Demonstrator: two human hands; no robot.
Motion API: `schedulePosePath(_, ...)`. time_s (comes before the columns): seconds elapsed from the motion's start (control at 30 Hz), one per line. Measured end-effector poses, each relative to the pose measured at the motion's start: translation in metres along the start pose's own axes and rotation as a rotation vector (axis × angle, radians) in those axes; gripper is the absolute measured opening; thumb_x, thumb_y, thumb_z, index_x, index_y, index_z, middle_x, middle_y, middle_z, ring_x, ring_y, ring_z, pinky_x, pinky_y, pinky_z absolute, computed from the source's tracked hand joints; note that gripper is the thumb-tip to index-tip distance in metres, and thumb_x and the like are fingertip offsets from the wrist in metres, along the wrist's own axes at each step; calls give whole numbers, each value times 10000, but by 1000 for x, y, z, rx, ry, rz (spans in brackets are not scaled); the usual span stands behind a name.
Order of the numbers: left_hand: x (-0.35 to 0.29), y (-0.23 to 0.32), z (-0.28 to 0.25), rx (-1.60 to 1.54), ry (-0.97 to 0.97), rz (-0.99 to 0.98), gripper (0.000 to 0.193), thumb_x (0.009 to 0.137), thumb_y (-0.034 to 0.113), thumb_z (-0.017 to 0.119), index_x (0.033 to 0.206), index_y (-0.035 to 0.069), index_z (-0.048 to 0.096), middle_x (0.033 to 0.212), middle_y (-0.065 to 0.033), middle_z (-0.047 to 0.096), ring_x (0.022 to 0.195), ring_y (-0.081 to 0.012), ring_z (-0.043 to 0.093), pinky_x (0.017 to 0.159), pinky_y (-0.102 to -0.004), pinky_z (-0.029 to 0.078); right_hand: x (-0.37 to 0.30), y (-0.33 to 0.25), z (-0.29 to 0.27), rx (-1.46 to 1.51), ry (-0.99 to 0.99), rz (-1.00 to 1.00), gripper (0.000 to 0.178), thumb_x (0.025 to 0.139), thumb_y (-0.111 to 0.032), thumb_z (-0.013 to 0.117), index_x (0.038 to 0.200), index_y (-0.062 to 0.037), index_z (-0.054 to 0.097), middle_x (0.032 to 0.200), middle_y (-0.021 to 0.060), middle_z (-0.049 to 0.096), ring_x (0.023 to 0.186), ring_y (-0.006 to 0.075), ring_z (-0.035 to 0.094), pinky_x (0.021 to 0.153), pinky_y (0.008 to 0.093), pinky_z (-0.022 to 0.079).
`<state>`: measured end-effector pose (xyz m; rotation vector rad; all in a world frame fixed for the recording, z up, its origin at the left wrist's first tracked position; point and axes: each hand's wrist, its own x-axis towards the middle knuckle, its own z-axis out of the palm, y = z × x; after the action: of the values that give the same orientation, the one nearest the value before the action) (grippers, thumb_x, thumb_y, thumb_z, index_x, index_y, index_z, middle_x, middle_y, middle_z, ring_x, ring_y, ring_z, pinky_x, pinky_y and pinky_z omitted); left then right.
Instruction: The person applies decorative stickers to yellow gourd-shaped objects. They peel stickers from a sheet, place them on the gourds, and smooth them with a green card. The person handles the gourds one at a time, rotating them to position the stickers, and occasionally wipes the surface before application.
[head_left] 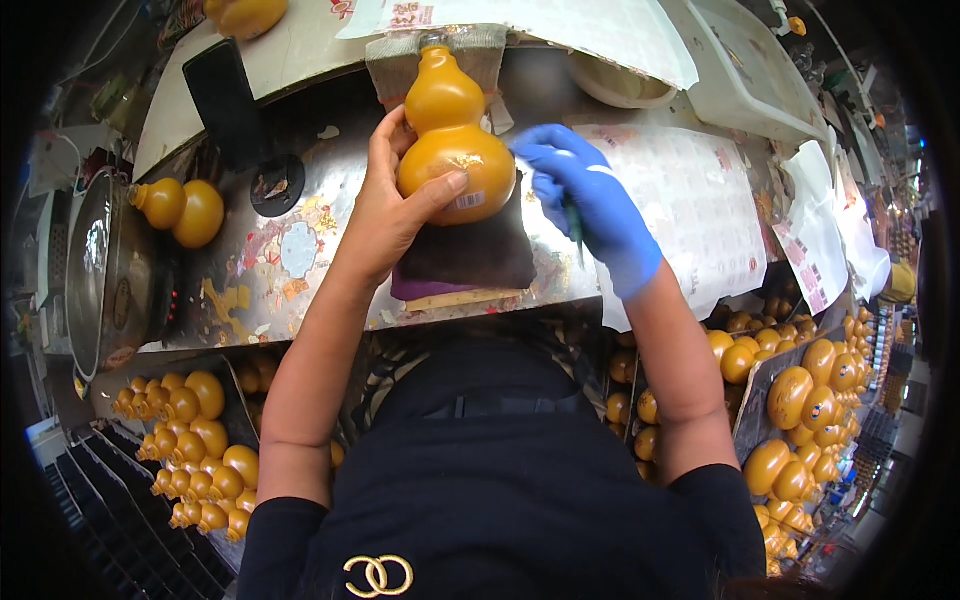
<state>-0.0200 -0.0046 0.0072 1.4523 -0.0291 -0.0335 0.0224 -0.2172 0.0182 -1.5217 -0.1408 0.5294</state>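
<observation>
A glossy ochre-yellow gourd-shaped bottle lies with its neck pointing away from me, over a dark cloth pad. My bare left hand grips it from the left, thumb across the lower bulb and fingers around the side. A small white label and a gold marking show on that bulb. My right hand, in a blue glove, is closed around a slim tool with a dark green handle, close to the bottle's right side. The tool's tip is hard to make out. A folded greyish cloth lies beneath the bottle's neck.
A black phone stands on a round-based holder at left. Beyond it are another gourd bottle and a large metal pan. Printed sheets cover the right side, near a white tray. Many gourd bottles fill crates below.
</observation>
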Motion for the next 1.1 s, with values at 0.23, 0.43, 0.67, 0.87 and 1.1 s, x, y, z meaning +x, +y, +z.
schedulePosePath(0.23, 2, -11, -12, -116, -1, -60, 790, 859, 268, 670, 1451, 35, 201, 1410, -198, 349, 1317, -262, 362, 1096, -359, 273, 24, -27, 15, -431, -180, 26, 830, 787, -534, 676, 1340, 41, 444, 1079, 155, 612, 951, 175, 579, 870, 280, 443)
schedulePosePath(0.43, 3, -10, -10, -161, 6, -79, 778, 862, 271, 667, 1449, 33, 215, 1394, -197, 365, 1314, -259, 362, 1095, -357, 273, 25, -19, 10, -213, -246, 102, 732, 828, -508, 649, 1274, 55, 507, 1142, 134, 598, 1028, 171, 557, 903, 275, 428)
schedulePosePath(0.67, 6, -3, -1, -28, 54, -56, 769, 860, 311, 657, 1437, 20, 240, 1345, -177, 414, 1259, -249, 419, 1054, -346, 336, 30, -22, 13, -500, -198, 123, 729, 843, -539, 611, 1258, 54, 523, 1118, 133, 606, 1008, 172, 562, 874, 273, 436)
schedulePosePath(0.87, 12, -4, -1, -56, 82, -83, 743, 870, 309, 640, 1428, 9, 252, 1336, -172, 426, 1245, -240, 433, 1052, -343, 338, 32, -17, 12, -471, -192, 110, 720, 852, -563, 579, 1258, 30, 536, 986, 95, 611, 886, 143, 553, 786, 260, 440)
schedulePosePath(1.1, -5, -5, -3, 8, 23, 24, 738, 902, 332, 612, 1447, 17, 226, 1395, -173, 389, 1286, -245, 405, 1069, -344, 317, 5, -5, 26, -340, 17, 20, 745, 829, -549, 629, 1265, 43, 513, 953, 118, 627, 838, 175, 577, 743, 277, 466)
